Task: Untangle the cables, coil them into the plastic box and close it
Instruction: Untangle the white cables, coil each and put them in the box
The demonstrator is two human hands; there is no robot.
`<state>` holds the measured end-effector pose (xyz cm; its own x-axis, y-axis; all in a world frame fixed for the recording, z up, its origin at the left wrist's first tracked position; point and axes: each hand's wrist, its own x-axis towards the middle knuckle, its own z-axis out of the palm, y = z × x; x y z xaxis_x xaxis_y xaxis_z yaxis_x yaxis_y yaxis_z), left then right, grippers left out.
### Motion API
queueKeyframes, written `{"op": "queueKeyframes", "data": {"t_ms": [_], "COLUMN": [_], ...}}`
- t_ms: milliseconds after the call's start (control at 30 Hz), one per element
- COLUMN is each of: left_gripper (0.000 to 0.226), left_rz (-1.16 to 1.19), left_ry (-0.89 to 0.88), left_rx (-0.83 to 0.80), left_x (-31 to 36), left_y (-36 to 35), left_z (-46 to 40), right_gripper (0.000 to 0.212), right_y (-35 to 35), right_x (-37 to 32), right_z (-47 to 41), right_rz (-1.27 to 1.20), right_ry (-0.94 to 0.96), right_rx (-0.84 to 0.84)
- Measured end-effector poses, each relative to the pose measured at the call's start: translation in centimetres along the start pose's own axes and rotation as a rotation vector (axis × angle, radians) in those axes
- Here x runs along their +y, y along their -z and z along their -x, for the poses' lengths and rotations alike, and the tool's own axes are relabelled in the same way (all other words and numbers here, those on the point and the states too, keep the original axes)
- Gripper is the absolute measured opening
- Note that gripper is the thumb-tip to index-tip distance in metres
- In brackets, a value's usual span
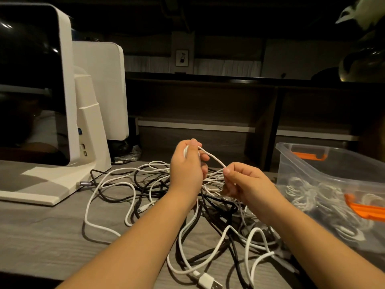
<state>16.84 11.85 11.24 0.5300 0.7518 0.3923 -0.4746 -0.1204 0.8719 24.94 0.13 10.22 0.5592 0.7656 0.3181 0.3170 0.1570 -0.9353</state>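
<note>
Cables [187,215] in a black-and-white tangle sprawl over the middle of the worktop [41,236], both hands raised above them.

From the head camera, the left hand [188,165] is curled round a bunch of white cable [212,156], and the right hand [243,182] pinches the same strand between thumb and fingertip just beside it, other white loops hanging below its palm. A white USB plug [209,281] lies at the worktop's near edge. The clear plastic box [312,170] with orange clips stands open at the right edge, coiled white cables already inside. A white monitor [37,84] on its stand occupies the left side.
</note>
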Motion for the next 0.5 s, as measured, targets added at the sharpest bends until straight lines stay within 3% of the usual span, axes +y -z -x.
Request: {"op": "queueKeyframes", "data": {"t_ms": [133, 233, 333, 500], "left_gripper": [0.028, 0.03, 0.032, 0.027], "left_rz": [0.028, 0.058, 0.159, 0.252], "left_ry": [-0.055, -0.033, 0.014, 0.073], "left_rx": [0.094, 0.09, 0.112, 0.151], "left_x": [0.2, 0.3, 0.4, 0.7], "left_y": [0.3, 0.0, 0.1, 0.5], "left_z": [-0.3, -0.2, -0.5, -0.6], "right_gripper": [0.021, 0.028, 0.021, 0.023], "right_y": [-0.5, 0.1, 0.5, -0.5], "right_x": [-0.6, -0.9, -0.5, 0.2], "right_z": [0.0, -0.1, -0.3, -0.1], "right_rz": [-0.346, -0.567, -0.345, 0.339], "right_ry": [-0.044, -0.091, -0.084, -0.013], "right_rx": [-0.036, -0.007, 0.032, 0.001]}}
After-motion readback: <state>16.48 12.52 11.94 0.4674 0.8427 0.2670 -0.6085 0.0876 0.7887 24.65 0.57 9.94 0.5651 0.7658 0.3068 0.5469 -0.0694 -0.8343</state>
